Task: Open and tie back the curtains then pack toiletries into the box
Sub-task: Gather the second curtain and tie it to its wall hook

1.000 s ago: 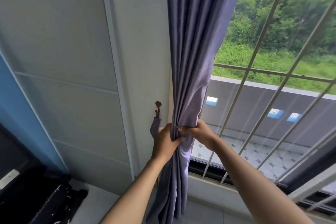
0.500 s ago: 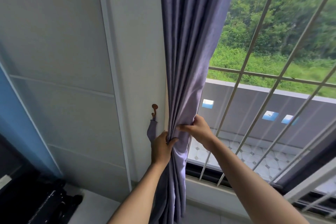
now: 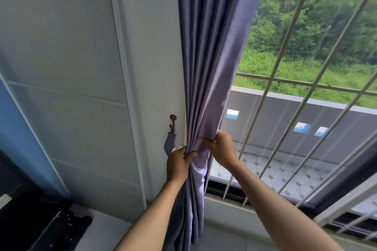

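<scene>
A: Where is the gathered purple fabric curtain [image 3: 206, 67]?

B: Bunched at the window's left edge, beside a brown wall hook [image 3: 172, 121].

A: And the hands?

B: Left hand [image 3: 177, 164] and right hand [image 3: 221, 145] both clamp its folds, close together.

The curtain [image 3: 206, 79] runs off the top edge. The left hand's fingers [image 3: 184, 152] sink into its folds. The tieback [image 3: 170, 143] disappears behind that hand. A dark object [image 3: 47, 228], bottom left, is unreadable.
</scene>
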Tool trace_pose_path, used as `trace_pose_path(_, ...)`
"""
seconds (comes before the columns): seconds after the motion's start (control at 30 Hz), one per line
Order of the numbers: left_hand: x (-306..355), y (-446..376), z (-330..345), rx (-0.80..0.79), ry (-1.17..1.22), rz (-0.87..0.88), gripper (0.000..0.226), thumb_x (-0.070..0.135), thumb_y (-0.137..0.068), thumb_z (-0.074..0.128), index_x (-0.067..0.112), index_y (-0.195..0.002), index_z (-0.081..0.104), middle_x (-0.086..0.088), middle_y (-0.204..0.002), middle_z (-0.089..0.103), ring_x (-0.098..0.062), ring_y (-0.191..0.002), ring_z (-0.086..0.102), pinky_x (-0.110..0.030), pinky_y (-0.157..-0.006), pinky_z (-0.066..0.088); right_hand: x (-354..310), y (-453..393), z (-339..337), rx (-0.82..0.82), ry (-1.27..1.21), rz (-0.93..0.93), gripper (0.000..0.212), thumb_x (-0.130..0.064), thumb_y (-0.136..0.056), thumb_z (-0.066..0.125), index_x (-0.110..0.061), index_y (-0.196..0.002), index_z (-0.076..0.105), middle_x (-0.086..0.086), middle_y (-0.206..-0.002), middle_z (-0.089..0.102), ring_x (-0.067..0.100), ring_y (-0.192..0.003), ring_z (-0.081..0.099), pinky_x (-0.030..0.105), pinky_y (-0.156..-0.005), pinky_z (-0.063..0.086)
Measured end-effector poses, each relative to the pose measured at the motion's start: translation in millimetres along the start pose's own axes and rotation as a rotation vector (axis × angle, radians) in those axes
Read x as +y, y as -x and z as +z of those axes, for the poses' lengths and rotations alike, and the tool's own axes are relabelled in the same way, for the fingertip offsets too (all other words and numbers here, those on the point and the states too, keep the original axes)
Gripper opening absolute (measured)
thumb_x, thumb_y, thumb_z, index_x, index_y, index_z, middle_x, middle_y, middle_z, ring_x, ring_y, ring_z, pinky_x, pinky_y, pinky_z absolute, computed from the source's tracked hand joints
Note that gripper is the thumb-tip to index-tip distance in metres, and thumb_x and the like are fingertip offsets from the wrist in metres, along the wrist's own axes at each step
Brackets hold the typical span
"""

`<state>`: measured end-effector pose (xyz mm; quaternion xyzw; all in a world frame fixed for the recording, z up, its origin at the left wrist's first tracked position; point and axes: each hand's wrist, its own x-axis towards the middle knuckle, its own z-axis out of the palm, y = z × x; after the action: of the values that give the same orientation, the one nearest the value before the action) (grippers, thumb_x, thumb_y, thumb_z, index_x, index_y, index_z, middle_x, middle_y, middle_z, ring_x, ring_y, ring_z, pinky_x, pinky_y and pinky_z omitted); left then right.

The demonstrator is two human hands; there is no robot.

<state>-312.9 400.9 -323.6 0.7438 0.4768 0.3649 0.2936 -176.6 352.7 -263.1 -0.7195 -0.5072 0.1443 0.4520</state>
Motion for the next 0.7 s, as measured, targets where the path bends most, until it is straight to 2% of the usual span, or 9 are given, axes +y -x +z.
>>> trace_pose_path(0.13,3,2,-1,0.091,-0.207,-0.058,0.037,0.045,-0.086,0.061,0.008,-0.085,0.066,-0.003,-0.091,0.049,-0.009,-0.076,0.04,-0.016,-0.064,0.033,-2,-6,2,-0.011,-0.006,0.012,0.02,-0.021,-0.081,0.074,-0.004,-0.078,0.064,0.008,-0.076,0.07,0.03,-0.072,0.065,0.04,-0.061,0.054)
trace_pose_path(0.27,6,-3,-4,0.025,-0.213,-0.078,0.038,0.046,-0.088,0.058,0.009,-0.089,0.066,-0.002,-0.089,0.044,-0.012,-0.074,0.043,-0.018,-0.063,0.034,-5,-7,4,0.002,-0.024,0.023,0.021,-0.022,-0.082,0.073,-0.004,-0.081,0.065,0.006,-0.075,0.069,0.027,-0.072,0.065,0.04,-0.063,0.055)
trace_pose_path(0.33,7,-4,-7,0.0,-0.174,-0.073,0.037,0.043,-0.089,0.058,0.006,-0.091,0.066,-0.001,-0.087,0.044,-0.013,-0.072,0.043,-0.019,-0.063,0.033,-3,-6,4,0.0,-0.02,0.014,0.019,-0.023,-0.082,0.073,-0.006,-0.083,0.065,0.003,-0.075,0.068,0.023,-0.07,0.065,0.034,-0.06,0.054)
trace_pose_path(0.4,6,-3,-7,-0.008,-0.106,-0.057,0.032,0.038,-0.089,0.061,0.006,-0.091,0.068,-0.002,-0.082,0.048,-0.015,-0.07,0.044,-0.02,-0.061,0.032,8,2,8,-0.026,-0.009,0.031,0.016,-0.02,-0.079,0.074,-0.01,-0.087,0.064,0.0,-0.076,0.067,0.016,-0.068,0.062,0.021,-0.055,0.05)
trace_pose_path(0.47,5,-2,-6,-0.019,-0.046,-0.049,0.026,0.034,-0.087,0.064,0.01,-0.092,0.071,-0.001,-0.081,0.053,-0.016,-0.068,0.05,-0.019,-0.06,0.033,28,16,18,-0.118,-0.053,0.105,0.018,-0.011,-0.077,0.071,-0.016,-0.091,0.062,-0.004,-0.08,0.067,0.014,-0.072,0.062,0.011,-0.054,0.045)
trace_pose_path(0.53,5,-2,-6,-0.039,-0.014,-0.04,0.022,0.032,-0.086,0.066,0.011,-0.088,0.071,0.001,-0.077,0.055,-0.011,-0.065,0.054,-0.011,-0.056,0.033,53,29,30,-0.234,-0.133,0.202,0.033,-0.002,-0.072,0.069,-0.022,-0.096,0.059,-0.003,-0.089,0.068,0.019,-0.085,0.065,0.02,-0.063,0.054)
trace_pose_path(0.6,7,-5,-8,-0.078,0.038,-0.03,0.02,0.027,-0.086,0.067,0.007,-0.083,0.07,0.004,-0.071,0.056,0.003,-0.058,0.049,-0.005,-0.055,0.035,68,31,39,-0.281,-0.162,0.262,0.043,-0.007,-0.064,0.072,-0.023,-0.101,0.057,-0.001,-0.095,0.068,0.024,-0.091,0.065,0.039,-0.073,0.058)
trace_pose_path(0.63,8,-7,-10,-0.096,0.062,-0.029,0.02,0.024,-0.085,0.068,0.005,-0.082,0.07,0.005,-0.069,0.058,0.006,-0.055,0.048,-0.003,-0.054,0.036,72,29,43,-0.297,-0.159,0.268,0.046,-0.012,-0.062,0.073,-0.025,-0.102,0.055,-0.001,-0.096,0.068,0.024,-0.092,0.064,0.042,-0.075,0.057)
trace_pose_path(0.7,9,-10,-15,-0.11,0.085,-0.027,0.021,0.021,-0.084,0.07,0.001,-0.078,0.068,0.005,-0.063,0.058,0.008,-0.049,0.047,-0.003,-0.052,0.035,73,25,50,-0.374,-0.099,0.263,0.048,-0.016,-0.064,0.075,-0.027,-0.106,0.053,-0.004,-0.098,0.066,0.021,-0.091,0.061,0.029,-0.07,0.054)
